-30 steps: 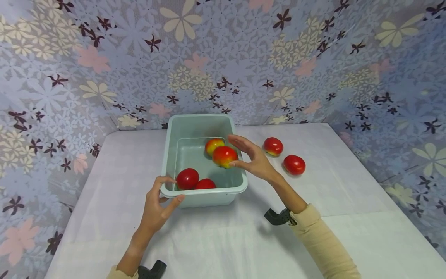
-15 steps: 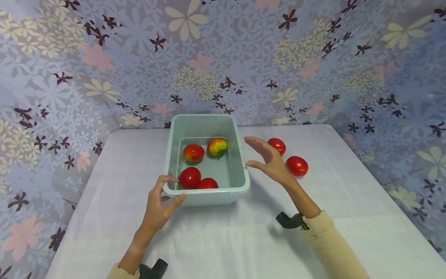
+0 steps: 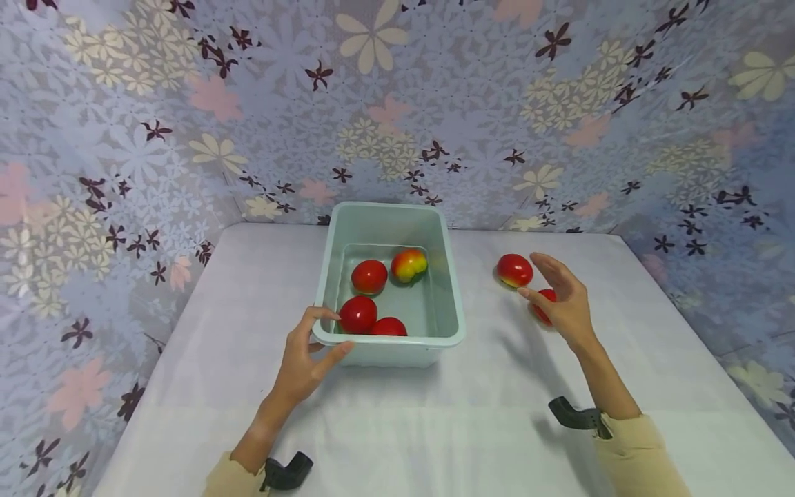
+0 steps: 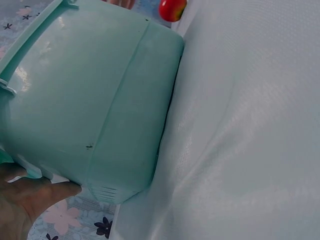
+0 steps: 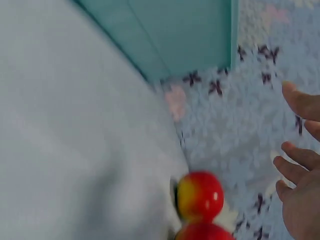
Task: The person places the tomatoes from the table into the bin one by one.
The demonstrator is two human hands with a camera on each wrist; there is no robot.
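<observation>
- Floral backdrop [image 3: 273,131], lilac-blue with cream, pink and dark blossoms, behind a white-covered table [image 3: 261,290].
- One pale green rectangular basin [image 3: 428,341], upright on the table. Contents, four glossy fruits: yellow-cheeked fruit [image 3: 409,265], far right; left-hand fruit [image 3: 369,277]; near-left fruit [image 3: 357,315]; near-right fruit [image 3: 389,326], partly behind the rim.
- Two further fruits on the cloth, right of the basin: farther loose fruit [image 3: 515,270]; nearer loose fruit [image 3: 542,316], partly covered by my hand in the head view.
- My left hand [image 3: 304,362]: thumb outside, fingers over the near-left corner, clamped on the basin.
- My right hand [image 3: 568,304]: bare of any load, thumb and fingers apart, beside the loose pair.
- Change: a second ago my right fingers held one fruit over the basin; now it lies inside, and they are out by the loose pair.
- Meaning, as I judge it: four in, two out.
</observation>
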